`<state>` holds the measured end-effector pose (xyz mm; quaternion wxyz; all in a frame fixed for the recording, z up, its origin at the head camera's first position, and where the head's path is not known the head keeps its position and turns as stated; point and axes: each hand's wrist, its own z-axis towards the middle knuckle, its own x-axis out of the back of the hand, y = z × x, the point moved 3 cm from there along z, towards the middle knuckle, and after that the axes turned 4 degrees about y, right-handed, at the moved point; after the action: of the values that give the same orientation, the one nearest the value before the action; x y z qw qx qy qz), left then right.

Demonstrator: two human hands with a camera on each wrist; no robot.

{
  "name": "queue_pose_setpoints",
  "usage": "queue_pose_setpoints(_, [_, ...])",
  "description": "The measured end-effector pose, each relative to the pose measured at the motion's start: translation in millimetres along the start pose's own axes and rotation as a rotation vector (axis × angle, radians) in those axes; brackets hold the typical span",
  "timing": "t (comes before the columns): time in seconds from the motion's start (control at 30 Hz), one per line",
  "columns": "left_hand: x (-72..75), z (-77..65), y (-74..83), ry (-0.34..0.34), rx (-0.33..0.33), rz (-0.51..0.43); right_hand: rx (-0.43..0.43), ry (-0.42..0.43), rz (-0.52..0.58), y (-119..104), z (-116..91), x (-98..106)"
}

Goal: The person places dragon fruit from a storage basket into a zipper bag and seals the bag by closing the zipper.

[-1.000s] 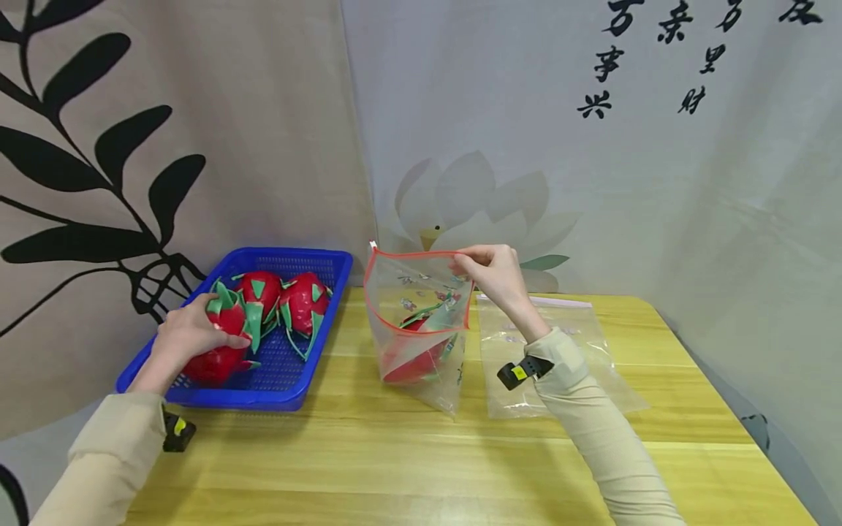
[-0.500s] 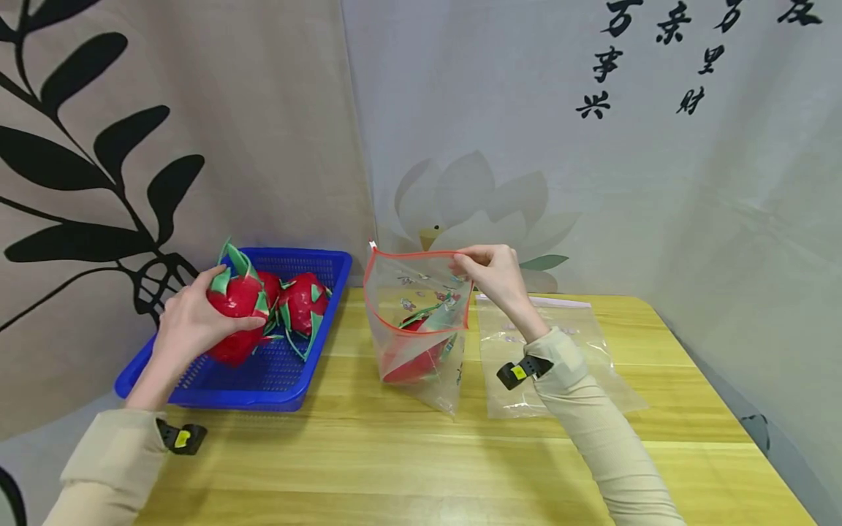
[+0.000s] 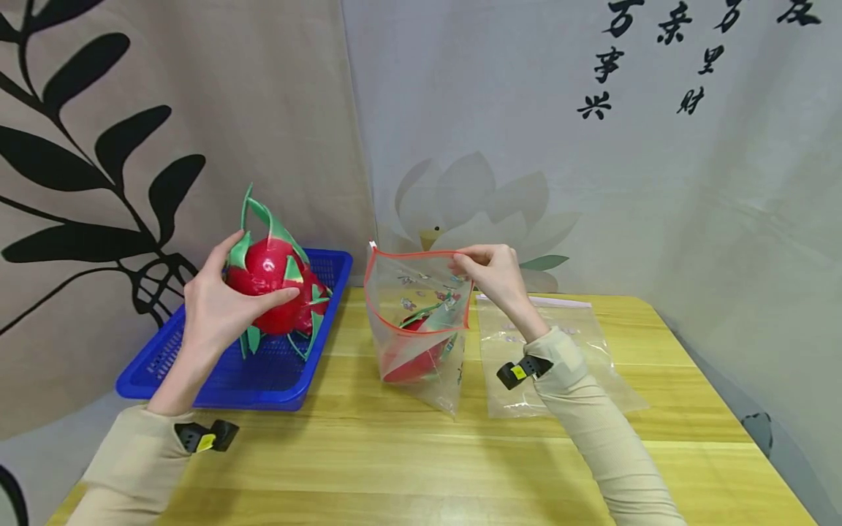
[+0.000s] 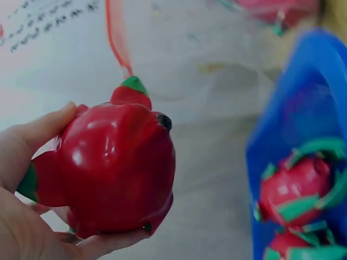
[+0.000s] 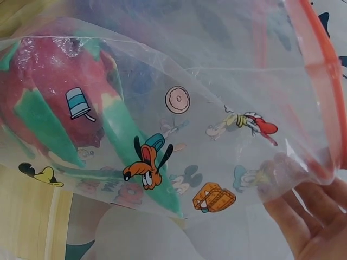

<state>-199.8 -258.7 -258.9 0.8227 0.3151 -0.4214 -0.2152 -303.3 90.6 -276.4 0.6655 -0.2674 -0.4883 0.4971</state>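
My left hand (image 3: 220, 307) grips a red dragon fruit (image 3: 266, 267) with green leaf tips, raised over the blue basket (image 3: 263, 398). In the left wrist view the thumb and fingers curve around the dragon fruit (image 4: 116, 168). My right hand (image 3: 496, 277) pinches the red-edged mouth of a clear zip bag (image 3: 421, 292), which stands with its mouth open. Inside that bag lies another dragon fruit (image 3: 414, 361), seen in the right wrist view through cartoon-printed plastic (image 5: 179, 135). More dragon fruits (image 4: 295, 189) sit in the basket, partly hidden in the head view.
A second clear bag (image 3: 552, 351) lies flat on the wooden table (image 3: 395, 467), right of the upright bag and partly under my right forearm. Behind the table hangs a printed cloth (image 3: 460, 109).
My left hand has lifted the dragon fruit up out of the basket and moved it slightly right. The right hand and the bag stay where they were.
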Motion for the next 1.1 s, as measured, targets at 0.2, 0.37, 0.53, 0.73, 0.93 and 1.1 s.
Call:
queue_pose_setpoints(0.2, [-6.8, -7.5, 25.1, 0.024, -0.018, -0.127, 0.003, -0.007, -0.001, -2, -1, -1])
queue_pose_setpoints(0.37, [-12.4, -9.5, 38.9, 0.042, -0.024, -0.215, 0.005, -0.013, -0.006, -3, -2, -1])
queue_pose_setpoints(0.53, [-17.2, -11.8, 52.9, 0.066, -0.014, -0.297, 0.012, -0.013, -0.01, -4, -3, -1])
queue_pose_setpoints(0.73, [-31.3, -18.6, 68.0, 0.065, -0.005, -0.429, 0.021, -0.016, -0.018, -5, -5, -1])
queue_pose_setpoints(0.93, [-52.5, -24.2, 85.3, 0.062, -0.055, -0.549, 0.034, -0.011, -0.025, -7, -6, -2])
queue_pose_setpoints(1.1, [-71.8, -26.5, 102.3, 0.059, -0.081, -0.588, 0.066, 0.014, -0.039, -12, -9, -2])
